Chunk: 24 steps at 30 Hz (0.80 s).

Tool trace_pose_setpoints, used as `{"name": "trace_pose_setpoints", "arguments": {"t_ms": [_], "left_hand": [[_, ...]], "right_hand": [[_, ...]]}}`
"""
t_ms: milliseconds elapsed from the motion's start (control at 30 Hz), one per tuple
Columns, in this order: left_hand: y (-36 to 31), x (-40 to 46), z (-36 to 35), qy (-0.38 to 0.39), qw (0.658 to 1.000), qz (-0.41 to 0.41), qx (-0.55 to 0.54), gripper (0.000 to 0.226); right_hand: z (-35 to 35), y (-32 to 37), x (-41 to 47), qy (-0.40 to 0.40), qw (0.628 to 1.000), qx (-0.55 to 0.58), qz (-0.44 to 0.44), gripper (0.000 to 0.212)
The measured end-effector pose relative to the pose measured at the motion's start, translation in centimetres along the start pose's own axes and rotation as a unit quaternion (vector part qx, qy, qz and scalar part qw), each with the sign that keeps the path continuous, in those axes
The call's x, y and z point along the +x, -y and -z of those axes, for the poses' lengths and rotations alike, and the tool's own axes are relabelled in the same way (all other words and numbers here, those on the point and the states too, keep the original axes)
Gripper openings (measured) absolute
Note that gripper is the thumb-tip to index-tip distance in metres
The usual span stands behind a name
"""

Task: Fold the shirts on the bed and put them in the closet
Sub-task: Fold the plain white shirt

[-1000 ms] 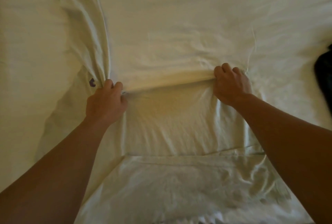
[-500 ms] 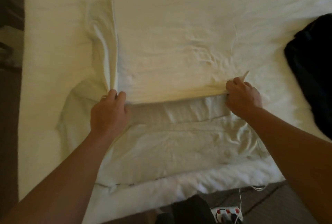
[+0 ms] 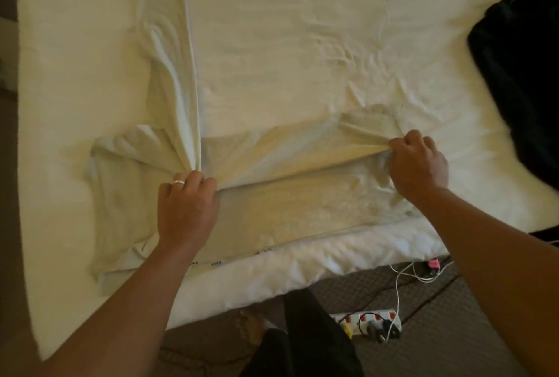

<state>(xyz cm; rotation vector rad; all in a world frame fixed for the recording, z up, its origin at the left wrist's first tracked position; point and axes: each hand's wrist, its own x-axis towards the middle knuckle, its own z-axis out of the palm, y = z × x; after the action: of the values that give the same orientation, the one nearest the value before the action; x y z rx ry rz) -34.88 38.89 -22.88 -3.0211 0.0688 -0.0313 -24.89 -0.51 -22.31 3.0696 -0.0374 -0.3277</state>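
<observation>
- Pale shirt [image 3: 290,204] lies spread on the bed [image 3: 272,29], directly beneath and between both hands, its near edge just short of the mattress edge.
- Left hand [image 3: 186,207]: fingers curled, pinching a bunch of shirt fabric at the base of the sleeve; a ring [image 3: 178,182] shows on one finger.
- Sleeve [image 3: 169,74] runs straight away from the left hand, across the bed, creased along its length.
- Right hand [image 3: 419,162]: fingers curled, gripping the opposite end of the same fold; fabric rises in a ridge at its fingertips.
- Hands are held well apart, with a folded edge of the shirt stretched between them.
- Dark garment [image 3: 520,74] lies on the bed, beyond and to the right of the right hand, apart from the shirt.
- Below the arms, on the floor: a power strip [image 3: 370,320] with plugs, and a white cable [image 3: 399,289] leading from it.
</observation>
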Motion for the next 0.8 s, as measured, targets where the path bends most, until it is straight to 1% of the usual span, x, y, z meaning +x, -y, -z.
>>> {"name": "trace_pose_setpoints", "arguments": {"t_ms": [67, 100, 167, 233, 300, 367, 433, 467, 500, 533, 567, 600, 633, 700, 733, 800], "left_hand": [[0.0, -0.3, 0.0, 0.006, 0.998, 0.059, -0.029, 0.009], [0.0, -0.5, -0.1, 0.01, 0.997, 0.073, -0.033, 0.013], [0.0, -0.9, -0.4, 0.023, 0.998, 0.049, -0.012, 0.02], [-0.3, -1.1, -0.8, 0.032, 0.999, 0.025, 0.002, 0.021], [-1.1, -0.5, -0.5, 0.041, 0.998, 0.036, -0.014, 0.021], [-1.9, 0.7, -0.2, 0.038, 0.996, 0.065, -0.037, 0.022], [-2.6, 2.5, 0.1, 0.003, 0.995, 0.081, -0.063, 0.02], [-3.1, 3.6, 0.0, -0.014, 0.993, 0.082, -0.083, 0.02], [-3.6, 4.6, -0.1, -0.021, 0.991, 0.078, -0.109, 0.022], [-4.3, 5.5, -0.4, -0.012, 0.989, 0.071, -0.132, 0.029], [-5.0, 6.4, -0.7, 0.014, 0.987, 0.064, -0.146, 0.04], [-5.7, 6.9, -1.1, 0.054, 0.986, 0.059, -0.149, 0.051], [-6.3, 7.3, -1.6, 0.099, 0.983, 0.056, -0.147, 0.061], [-7.1, 7.1, -3.0, 0.183, 0.971, 0.065, -0.142, 0.075], [-7.2, 6.8, -3.9, 0.205, 0.966, 0.073, -0.142, 0.08], [-7.3, 6.1, -5.1, 0.218, 0.964, 0.079, -0.131, 0.086]], "right_hand": [[-0.2, -0.6, -0.1, 0.005, 1.0, 0.008, -0.016, 0.029], [-0.3, -0.9, 0.0, 0.013, 1.0, 0.005, -0.02, 0.03], [-0.6, -1.3, 0.0, 0.043, 0.999, -0.019, -0.014, 0.03], [-0.6, -1.3, 0.2, 0.074, 0.996, -0.044, -0.007, 0.029], [-0.5, -1.0, 0.4, 0.082, 0.995, -0.062, -0.016, 0.028], [-0.1, -0.4, 0.9, 0.07, 0.995, -0.064, -0.031, 0.031], [0.5, 0.5, 1.6, 0.032, 0.998, -0.005, -0.045, 0.034], [0.7, 1.3, 1.9, 0.004, 0.999, 0.034, -0.032, 0.034], [0.7, 2.4, 2.0, -0.023, 0.998, 0.062, 0.001, 0.034], [0.6, 3.7, 2.1, -0.044, 0.995, 0.079, 0.044, 0.035], [0.3, 5.2, 2.1, -0.05, 0.991, 0.091, 0.085, 0.036], [-0.1, 6.7, 2.2, -0.036, 0.988, 0.1, 0.117, 0.04], [-0.5, 8.1, 2.3, -0.002, 0.985, 0.103, 0.139, 0.046], [-1.9, 10.1, 2.4, 0.072, 0.981, 0.09, 0.157, 0.058], [-2.7, 10.3, 2.5, 0.095, 0.98, 0.078, 0.158, 0.062], [-4.1, 9.3, 2.6, 0.109, 0.98, 0.065, 0.151, 0.067]]}}
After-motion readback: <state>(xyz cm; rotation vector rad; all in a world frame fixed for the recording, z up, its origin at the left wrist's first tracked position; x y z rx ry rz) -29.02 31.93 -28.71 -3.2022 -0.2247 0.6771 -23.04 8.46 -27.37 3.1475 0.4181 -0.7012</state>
